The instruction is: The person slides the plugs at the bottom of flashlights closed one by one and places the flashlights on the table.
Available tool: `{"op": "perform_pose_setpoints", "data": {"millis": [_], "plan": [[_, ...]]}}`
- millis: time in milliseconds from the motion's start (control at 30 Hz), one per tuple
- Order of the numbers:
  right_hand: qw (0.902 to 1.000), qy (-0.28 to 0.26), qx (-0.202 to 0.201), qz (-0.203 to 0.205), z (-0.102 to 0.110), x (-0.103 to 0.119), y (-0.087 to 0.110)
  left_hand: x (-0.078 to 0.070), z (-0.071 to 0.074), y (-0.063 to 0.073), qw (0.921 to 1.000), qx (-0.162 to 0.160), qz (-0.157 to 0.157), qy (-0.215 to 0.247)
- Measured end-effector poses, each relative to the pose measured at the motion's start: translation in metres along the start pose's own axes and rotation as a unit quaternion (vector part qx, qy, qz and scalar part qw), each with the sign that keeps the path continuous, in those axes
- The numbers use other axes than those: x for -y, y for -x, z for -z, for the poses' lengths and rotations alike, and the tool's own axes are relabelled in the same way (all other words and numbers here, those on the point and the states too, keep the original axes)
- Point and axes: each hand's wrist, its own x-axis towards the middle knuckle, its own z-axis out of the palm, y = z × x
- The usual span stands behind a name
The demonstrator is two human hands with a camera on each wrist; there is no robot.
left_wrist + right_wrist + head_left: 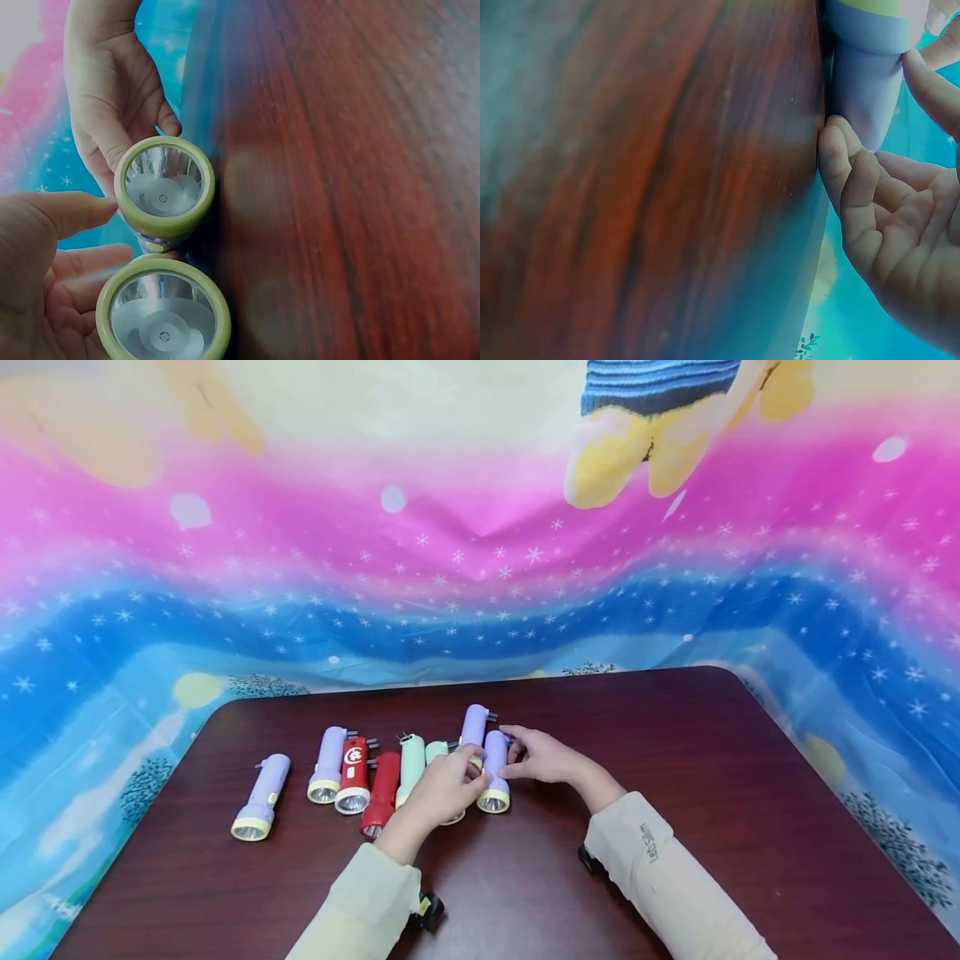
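Note:
A purple flashlight (495, 768) with a yellow head lies between both hands, its lens toward the person. My right hand (547, 757) holds it from the right, thumb on its side and curled fingers at its rear end in the right wrist view. From the left comes my left hand (444, 787), its thumb at the yellow rim in the left wrist view and its other fingers loosely extended. Another purple flashlight (474, 723) lies just behind. Under the left hand, a mint green flashlight (437, 749) is partly hidden.
Left of the hands stand another mint green flashlight (412, 760), a plain red one (382, 789), a red one with a white emblem (355, 770) and a purple one (331, 758) in a row. Farther left lies a lone purple flashlight (262, 793). A patterned cloth (480, 560) borders the brown table (675, 735).

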Motion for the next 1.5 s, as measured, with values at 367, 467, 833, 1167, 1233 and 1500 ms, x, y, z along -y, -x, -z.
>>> {"op": "perform_pose_setpoints", "data": {"millis": [367,467,833,1167,1233,1500], "plan": [[0.9989,-0.045,0.002,-0.011,-0.002,0.0,-0.002,0.0,0.002,-0.005,0.9999,0.014,-0.005,-0.004],[0.998,-0.06,-0.003,-0.02,-0.002,0.001,-0.001,0.0,0.001,-0.005,0.9998,0.017,0.003,0.01],[0.9808,-0.193,-0.012,-0.029,-0.004,-0.003,0.002,-0.001,-0.004,-0.003,0.9993,-0.026,0.016,0.023],[0.9707,-0.237,-0.036,-0.01,-0.01,0.0,0.001,0.006,-0.004,-0.006,0.9949,-0.068,-0.003,0.074],[0.9717,-0.233,-0.04,-0.009,-0.01,0.001,0.002,0.007,-0.003,-0.006,0.9941,-0.065,-0.006,0.086],[0.9722,-0.226,-0.06,0.002,-0.009,0.007,0.01,0.005,0.0,-0.004,0.9913,-0.039,-0.007,0.126]]}}
